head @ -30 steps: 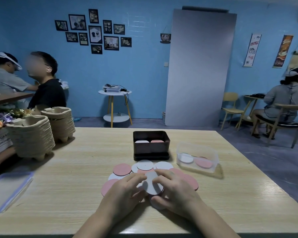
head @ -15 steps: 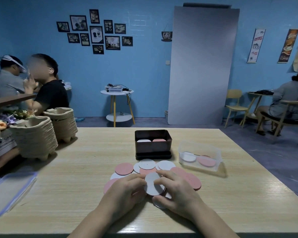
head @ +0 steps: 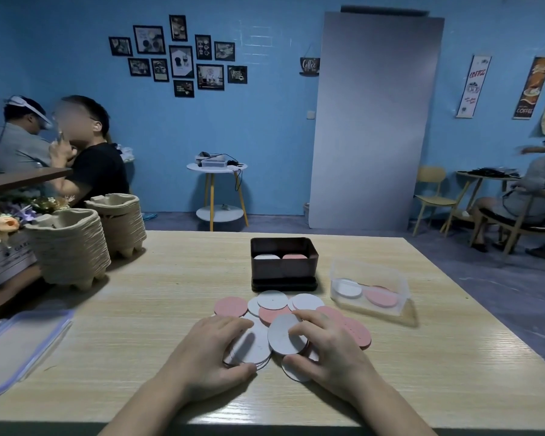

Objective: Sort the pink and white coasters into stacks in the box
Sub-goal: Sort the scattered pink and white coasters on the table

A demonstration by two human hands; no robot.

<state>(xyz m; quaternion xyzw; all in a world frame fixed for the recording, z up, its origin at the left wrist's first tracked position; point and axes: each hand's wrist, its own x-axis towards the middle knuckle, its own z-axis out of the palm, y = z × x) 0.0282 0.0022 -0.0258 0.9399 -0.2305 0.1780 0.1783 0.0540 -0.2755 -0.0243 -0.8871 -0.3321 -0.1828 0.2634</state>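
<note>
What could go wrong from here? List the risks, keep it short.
1. The left grip holds a white stack and the right grip a white coaster, both amid overlapping pink coasters; a pink one may ride along unseen.
2. The box holds white at left, pink at right, close together; a hasty drop may land on the wrong side.
3. The clear container beside it also holds both colours and could be mistaken for the target.

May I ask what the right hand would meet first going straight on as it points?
Probably the pink coaster in the pile, just beyond the white coaster the right hand holds; depth is unclear.
</note>
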